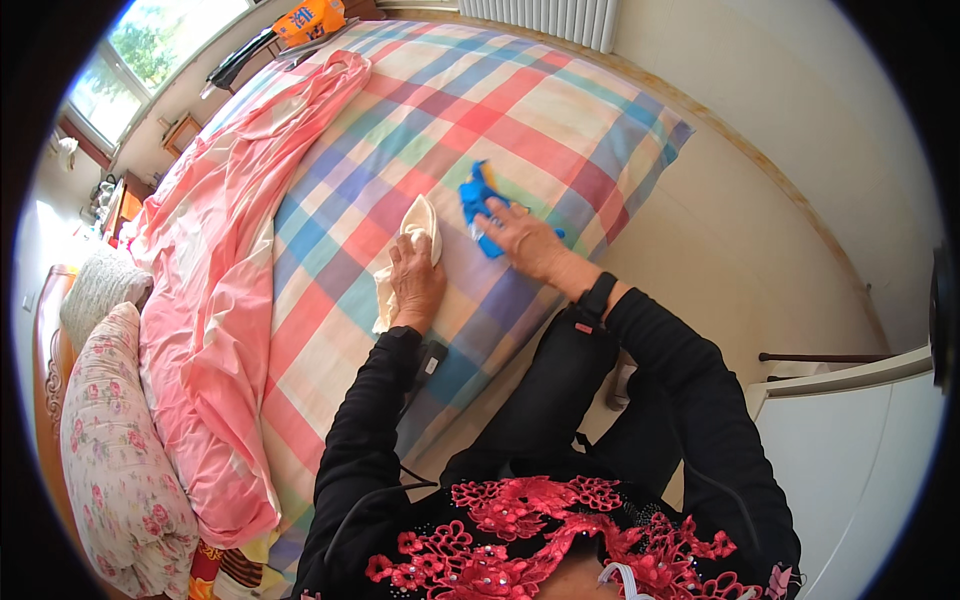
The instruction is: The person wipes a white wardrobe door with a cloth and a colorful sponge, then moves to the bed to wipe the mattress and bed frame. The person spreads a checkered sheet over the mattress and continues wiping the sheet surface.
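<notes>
On the plaid bedsheet [330,259], my left hand [417,281] rests over a cream-coloured cloth [420,217], part of which shows above the fingers and part beside the wrist. Whether the fingers grip it is not plain. To its right, my right hand [523,236] lies on a crumpled blue piece [480,202], perhaps fabric or a plastic wrapper, with yellow and white parts. Its fingers are bent over the piece, slightly blurred, and their hold on it cannot be made out.
A pink bedcover [225,300] lies bunched along the bed's left side, beside a floral pillow [120,450] and a grey pillow [109,292]. An orange bag [307,22] stands past the far end. A small black device [430,364] is by my left wrist. White furniture [847,442] stands at right.
</notes>
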The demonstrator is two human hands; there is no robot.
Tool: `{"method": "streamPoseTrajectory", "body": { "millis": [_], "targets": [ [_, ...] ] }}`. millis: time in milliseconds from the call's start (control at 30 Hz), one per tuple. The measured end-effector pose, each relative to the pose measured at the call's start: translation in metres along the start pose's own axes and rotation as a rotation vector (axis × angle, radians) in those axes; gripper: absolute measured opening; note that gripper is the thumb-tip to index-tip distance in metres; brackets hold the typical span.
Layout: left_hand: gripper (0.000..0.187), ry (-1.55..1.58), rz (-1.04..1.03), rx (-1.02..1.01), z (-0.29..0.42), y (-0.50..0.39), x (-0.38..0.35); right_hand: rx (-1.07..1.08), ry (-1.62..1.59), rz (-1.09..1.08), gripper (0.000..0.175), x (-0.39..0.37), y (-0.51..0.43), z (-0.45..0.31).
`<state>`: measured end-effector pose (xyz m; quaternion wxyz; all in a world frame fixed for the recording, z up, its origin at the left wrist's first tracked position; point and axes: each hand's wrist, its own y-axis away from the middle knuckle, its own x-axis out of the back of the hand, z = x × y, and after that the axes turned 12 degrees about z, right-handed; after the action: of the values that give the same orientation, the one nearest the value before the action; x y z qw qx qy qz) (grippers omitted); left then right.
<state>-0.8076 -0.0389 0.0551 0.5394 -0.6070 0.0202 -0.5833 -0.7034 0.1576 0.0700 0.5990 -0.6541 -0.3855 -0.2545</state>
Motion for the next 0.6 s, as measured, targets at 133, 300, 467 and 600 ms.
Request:
{"method": "streamPoseTrajectory", "body": {
  "millis": [133, 300, 467, 600],
  "targets": [
    [0.035, 0.012, 0.018, -0.014, -0.002, 0.000, -0.001, 0.319, 0.162, 0.007, 0.046, -0.015, 0.015, 0.004],
    [0.036, 0.005, 0.013, -0.005, -0.002, 0.001, -0.001, -0.567, 0.610, -0.389, 0.036, 0.038, 0.017, 0.117],
    [0.038, 0.004, -0.012, 0.021, -0.003, 0.002, -0.005, -0.262, 0.363, 0.011, 0.043, 0.021, -0.007, 0.068],
    [0.041, 0.001, 0.027, -0.010, -0.005, 0.003, -0.005, 0.146, 0.109, -0.123, 0.045, -0.024, -0.012, 0.011]
  ]
}}
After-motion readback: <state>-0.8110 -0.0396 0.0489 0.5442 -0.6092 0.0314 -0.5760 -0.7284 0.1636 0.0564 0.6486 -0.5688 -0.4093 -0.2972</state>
